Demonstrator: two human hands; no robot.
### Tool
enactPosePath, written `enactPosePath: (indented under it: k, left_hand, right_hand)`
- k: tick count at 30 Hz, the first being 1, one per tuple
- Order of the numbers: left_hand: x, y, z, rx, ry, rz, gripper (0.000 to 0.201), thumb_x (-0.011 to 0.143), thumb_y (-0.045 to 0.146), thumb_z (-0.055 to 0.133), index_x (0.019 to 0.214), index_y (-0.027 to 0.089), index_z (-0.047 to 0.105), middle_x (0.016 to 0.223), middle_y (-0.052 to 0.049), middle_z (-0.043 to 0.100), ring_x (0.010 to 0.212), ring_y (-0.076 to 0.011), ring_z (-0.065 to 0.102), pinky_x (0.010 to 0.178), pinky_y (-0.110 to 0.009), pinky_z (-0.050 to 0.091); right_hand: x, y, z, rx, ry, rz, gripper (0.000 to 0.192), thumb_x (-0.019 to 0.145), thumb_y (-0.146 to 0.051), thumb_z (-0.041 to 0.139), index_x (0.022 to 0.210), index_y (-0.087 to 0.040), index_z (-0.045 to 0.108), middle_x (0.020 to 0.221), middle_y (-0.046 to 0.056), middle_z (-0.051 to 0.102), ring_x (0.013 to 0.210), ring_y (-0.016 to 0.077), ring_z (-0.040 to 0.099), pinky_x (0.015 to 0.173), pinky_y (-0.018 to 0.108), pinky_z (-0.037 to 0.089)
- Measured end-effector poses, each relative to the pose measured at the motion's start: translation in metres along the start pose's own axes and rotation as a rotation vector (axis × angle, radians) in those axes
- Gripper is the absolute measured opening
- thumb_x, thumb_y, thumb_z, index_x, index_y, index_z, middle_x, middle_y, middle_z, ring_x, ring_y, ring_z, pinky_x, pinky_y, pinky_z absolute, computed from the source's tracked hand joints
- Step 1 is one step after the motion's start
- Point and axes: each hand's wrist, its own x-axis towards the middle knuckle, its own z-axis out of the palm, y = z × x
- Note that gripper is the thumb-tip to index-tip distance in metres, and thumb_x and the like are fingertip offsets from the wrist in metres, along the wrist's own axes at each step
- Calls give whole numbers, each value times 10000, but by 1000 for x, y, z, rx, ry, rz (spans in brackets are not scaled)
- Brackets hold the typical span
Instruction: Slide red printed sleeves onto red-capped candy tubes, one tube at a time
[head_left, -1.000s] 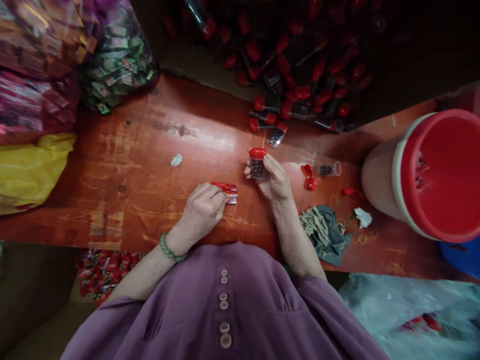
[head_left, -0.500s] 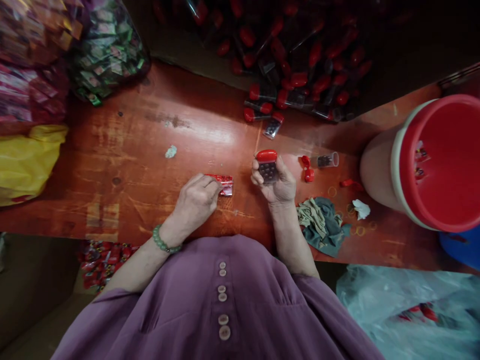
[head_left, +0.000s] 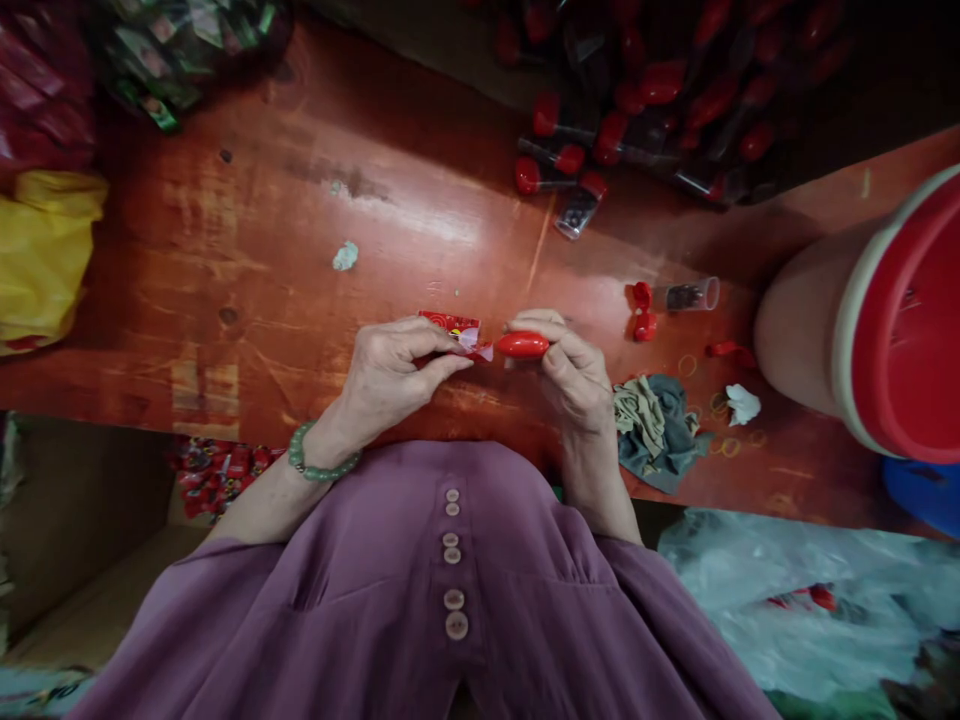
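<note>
Red-brown wooden table (head_left: 247, 260) bears a red-rimmed bucket (head_left: 885, 330) far right and a pile of red-capped vials (head_left: 637, 110) at the far edge. Since a second ago the right hand (head_left: 581, 375), closed on its capped vial (head_left: 523, 345), has tipped it level beside the red sachet (head_left: 454, 328) pinched in the left hand (head_left: 390, 375), suggesting the two are being paired. Sachet print is unreadable.
</note>
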Motion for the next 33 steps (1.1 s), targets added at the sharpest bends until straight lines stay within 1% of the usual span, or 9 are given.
enactPosePath:
  k: [2, 4, 8, 14, 18, 20, 26, 29, 33]
  left_hand:
    - [-1, 1, -2, -22, -18, -5, 13, 796, 197, 766, 802, 199, 777, 794, -19, 774, 717, -150, 718, 700, -271, 584]
    - [-1, 0, -3, -28, -26, 7, 16, 798, 191, 763, 804, 200, 774, 814, -18, 778, 725, -148, 719, 712, -271, 589]
    - [-2, -4, -3, 0, -74, 33, 29, 829, 221, 743, 834, 206, 767, 846, -21, 785, 755, -153, 725, 747, -287, 598]
    - [-8, -14, 1, 62, -127, 118, 47, 857, 209, 715, 871, 188, 755, 865, -33, 785, 792, -159, 730, 771, -286, 593]
    - [-10, -16, 1, 69, -135, 123, 61, 864, 197, 706, 894, 185, 757, 869, -39, 787, 809, -164, 733, 794, -298, 595]
    - [-9, -16, 0, 51, -130, 113, 65, 864, 204, 710, 901, 184, 759, 887, -43, 791, 814, -162, 736, 791, -291, 596]
    - [-7, -17, -2, 9, -154, 88, 70, 856, 240, 726, 869, 178, 757, 848, -41, 787, 780, -160, 733, 750, -270, 585]
    - [-7, -16, -2, 3, -186, 85, 63, 862, 237, 719, 863, 185, 755, 840, -33, 786, 771, -156, 730, 739, -267, 578]
    - [-6, -15, -2, -5, -174, 128, 64, 870, 214, 706, 856, 174, 753, 815, -34, 780, 743, -144, 723, 711, -249, 569]
  right_hand:
    - [-3, -7, 0, -83, -40, -84, 338, 948, -524, 551, 1183, -354, 724, 1199, 31, 635, 1139, 221, 603, 1017, 441, 514]
    - [-2, -13, 0, -150, -73, -125, 292, 975, -445, 547, 1202, -374, 717, 1189, 21, 648, 1177, 209, 590, 1086, 445, 463]
    - [4, -20, -3, -284, -184, -87, 294, 1000, -357, 525, 1236, -366, 699, 1211, 24, 680, 1150, 188, 618, 1062, 406, 478]
    - [14, -23, -11, -431, -405, 26, 335, 1008, -395, 492, 1242, -288, 708, 1184, 56, 731, 1058, 199, 676, 981, 377, 517]
    - [16, -23, -14, -382, -373, 81, 352, 1011, -400, 488, 1264, -267, 694, 1178, 62, 738, 1041, 200, 688, 950, 367, 521]
    - [17, -23, -14, -357, -363, 78, 345, 1007, -399, 498, 1249, -262, 703, 1176, 65, 739, 1041, 202, 689, 952, 370, 521]
    - [24, -17, -9, -343, -465, 25, 303, 993, -390, 529, 1160, -260, 746, 1153, 59, 744, 1109, 200, 674, 1014, 357, 506]
    - [26, -14, -9, -364, -491, 44, 293, 986, -372, 547, 1179, -259, 736, 1162, 55, 744, 1101, 197, 678, 1014, 350, 505]
    - [27, -12, -10, -340, -501, 92, 290, 976, -330, 569, 1219, -256, 710, 1186, 43, 744, 1096, 193, 686, 1011, 354, 507]
